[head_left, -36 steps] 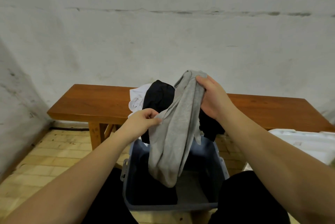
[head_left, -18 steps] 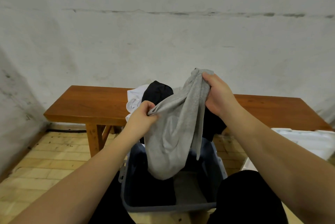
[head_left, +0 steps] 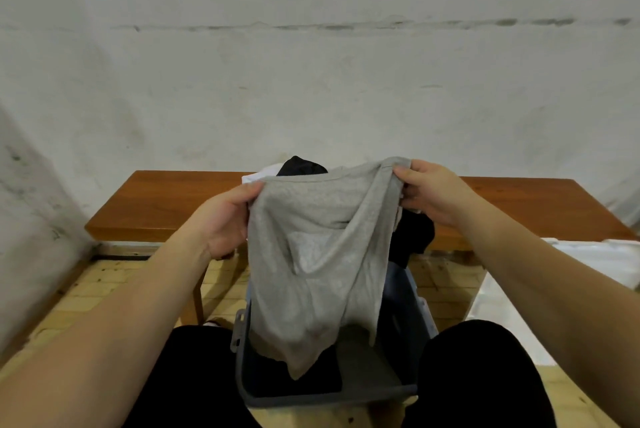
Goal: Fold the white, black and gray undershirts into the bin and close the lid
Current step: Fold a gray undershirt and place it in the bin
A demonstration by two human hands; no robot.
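Observation:
I hold the gray undershirt (head_left: 311,254) up in the air, spread between both hands. My left hand (head_left: 225,216) grips its left upper edge and my right hand (head_left: 429,188) grips its right upper corner. The shirt hangs down over the open gray-blue bin (head_left: 391,389) that stands on the floor between my knees. Behind the shirt, on the wooden bench (head_left: 166,205), lie the black undershirt (head_left: 412,240) and the white undershirt (head_left: 252,178), both mostly hidden. Something dark lies in the bin's bottom.
The bin's white lid (head_left: 561,275) lies on the floor at the right, below the bench's edge. A plaster wall (head_left: 311,81) rises right behind the bench. My legs in black trousers (head_left: 478,375) flank the bin on a yellow tiled floor (head_left: 104,289).
My hands have moved apart, left hand to the left and right hand to the right, and the bunched gray undershirt is now stretched open between them.

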